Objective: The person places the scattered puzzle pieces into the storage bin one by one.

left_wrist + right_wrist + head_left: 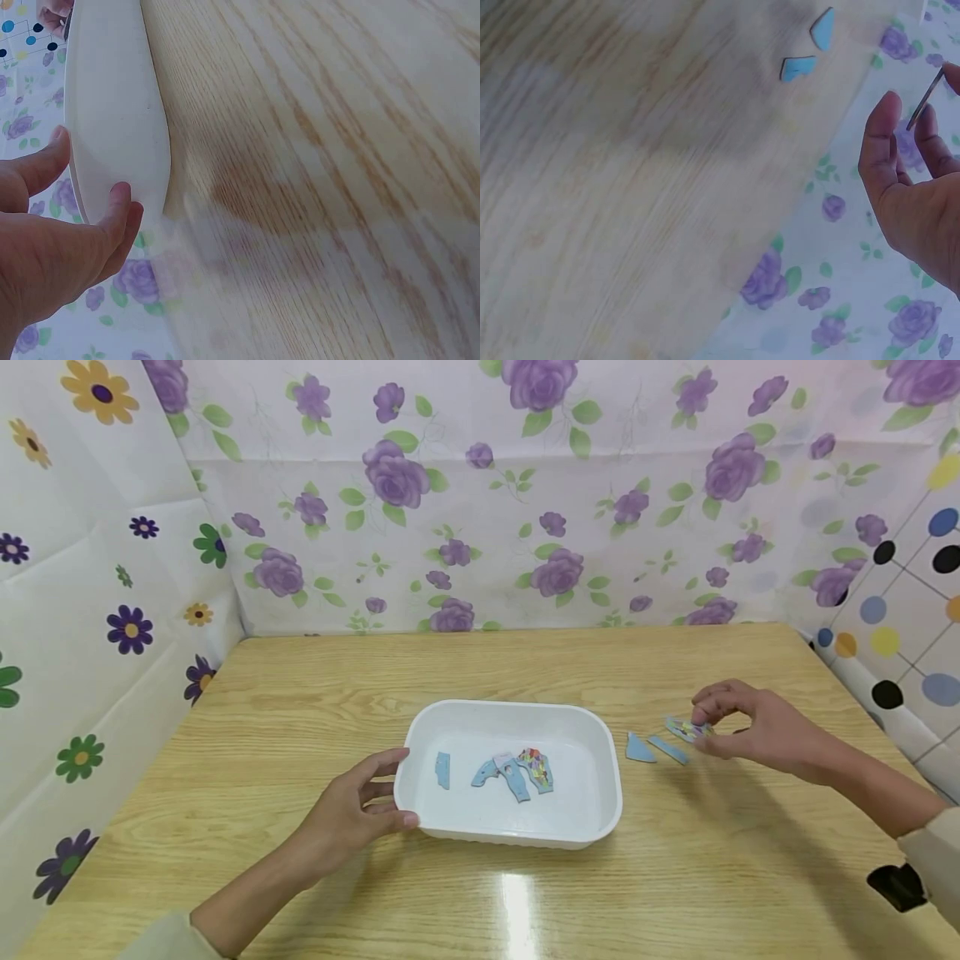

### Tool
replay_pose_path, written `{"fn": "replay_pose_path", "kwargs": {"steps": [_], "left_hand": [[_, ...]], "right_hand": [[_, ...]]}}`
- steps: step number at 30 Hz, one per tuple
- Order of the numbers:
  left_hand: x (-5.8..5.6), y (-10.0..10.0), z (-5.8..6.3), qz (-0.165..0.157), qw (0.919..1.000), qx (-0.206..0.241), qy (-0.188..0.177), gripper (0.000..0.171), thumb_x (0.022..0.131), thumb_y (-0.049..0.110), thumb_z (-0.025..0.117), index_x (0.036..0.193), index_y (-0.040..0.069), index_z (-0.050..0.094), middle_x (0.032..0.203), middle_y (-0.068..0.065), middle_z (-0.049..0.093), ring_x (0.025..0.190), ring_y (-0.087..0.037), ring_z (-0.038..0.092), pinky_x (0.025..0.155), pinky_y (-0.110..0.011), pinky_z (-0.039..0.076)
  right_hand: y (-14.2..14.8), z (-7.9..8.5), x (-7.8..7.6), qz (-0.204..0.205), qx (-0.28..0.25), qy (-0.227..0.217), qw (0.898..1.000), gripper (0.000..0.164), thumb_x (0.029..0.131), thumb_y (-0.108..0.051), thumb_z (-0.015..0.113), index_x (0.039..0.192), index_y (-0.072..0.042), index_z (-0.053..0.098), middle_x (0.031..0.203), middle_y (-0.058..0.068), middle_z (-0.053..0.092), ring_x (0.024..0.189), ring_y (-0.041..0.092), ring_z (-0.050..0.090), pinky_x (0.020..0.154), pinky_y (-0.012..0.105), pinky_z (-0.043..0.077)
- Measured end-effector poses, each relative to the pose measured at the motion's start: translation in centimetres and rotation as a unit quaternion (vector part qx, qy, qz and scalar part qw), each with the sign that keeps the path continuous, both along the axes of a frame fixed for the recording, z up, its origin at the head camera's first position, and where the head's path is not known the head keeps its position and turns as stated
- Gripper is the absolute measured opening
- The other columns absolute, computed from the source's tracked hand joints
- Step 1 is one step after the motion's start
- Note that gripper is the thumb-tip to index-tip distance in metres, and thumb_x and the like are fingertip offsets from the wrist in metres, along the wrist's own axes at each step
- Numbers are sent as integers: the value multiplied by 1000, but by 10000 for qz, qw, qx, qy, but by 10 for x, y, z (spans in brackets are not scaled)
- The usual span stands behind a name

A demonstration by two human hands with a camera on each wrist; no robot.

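A white plastic tray (506, 827) stands on the wooden table, with several light-blue puzzle pieces (516, 779) lying loose in it, one with a multicoloured pattern. My left hand (348, 810) holds the tray by its left end; the left wrist view shows its fingers against the rim and outer wall. Right of the tray, my right hand (757, 731) pinches a blue puzzle piece with a colourful pattern (682, 729) between thumb and fingers, above the table. In the right wrist view this piece (928, 96) appears edge-on, as a thin line.
Two plain blue puzzle pieces, one triangular (639, 748) and one a narrow strip (668, 749), lie on the table (315, 710) between the tray and my right hand. Flowered sheets (480, 527) hang behind the table. A black object (897, 887) shows by the right sleeve.
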State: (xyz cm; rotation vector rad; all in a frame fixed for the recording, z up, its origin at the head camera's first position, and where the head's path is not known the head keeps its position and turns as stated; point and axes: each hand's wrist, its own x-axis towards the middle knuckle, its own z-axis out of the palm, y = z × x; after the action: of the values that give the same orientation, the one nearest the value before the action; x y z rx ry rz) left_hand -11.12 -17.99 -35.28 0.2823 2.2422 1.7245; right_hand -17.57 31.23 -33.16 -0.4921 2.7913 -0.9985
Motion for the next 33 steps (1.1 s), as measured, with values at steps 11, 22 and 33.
{"fn": "replay_pose_path", "kwargs": {"steps": [11, 22, 33], "left_hand": [[0, -1, -1, -2, 10000, 6, -14, 82, 79, 13, 79, 147, 5, 33, 141, -23, 40, 123, -39, 51, 91, -27, 56], [1, -2, -1, 26, 10000, 17, -27, 82, 80, 12, 79, 147, 5, 33, 142, -22, 40, 123, -39, 51, 89, -28, 56], [-1, -1, -2, 15, 10000, 49, -85, 82, 79, 12, 80, 146, 6, 34, 141, -22, 42, 122, -39, 52, 89, -28, 56]], "right_hand": [[-19, 7, -9, 168, -186, -253, 9994, 25, 88, -32, 72, 102, -13, 61, 130, 5, 48, 103, 21, 49, 71, 28, 54], [-39, 22, -19, 528, -444, -322, 9971, 24, 90, -26, 70, 104, -10, 59, 127, 4, 48, 107, 23, 46, 80, 33, 56], [-53, 37, -25, 795, -600, -210, 9948, 23, 91, -23, 69, 107, -10, 58, 125, 4, 49, 105, 18, 48, 81, 33, 57]]}}
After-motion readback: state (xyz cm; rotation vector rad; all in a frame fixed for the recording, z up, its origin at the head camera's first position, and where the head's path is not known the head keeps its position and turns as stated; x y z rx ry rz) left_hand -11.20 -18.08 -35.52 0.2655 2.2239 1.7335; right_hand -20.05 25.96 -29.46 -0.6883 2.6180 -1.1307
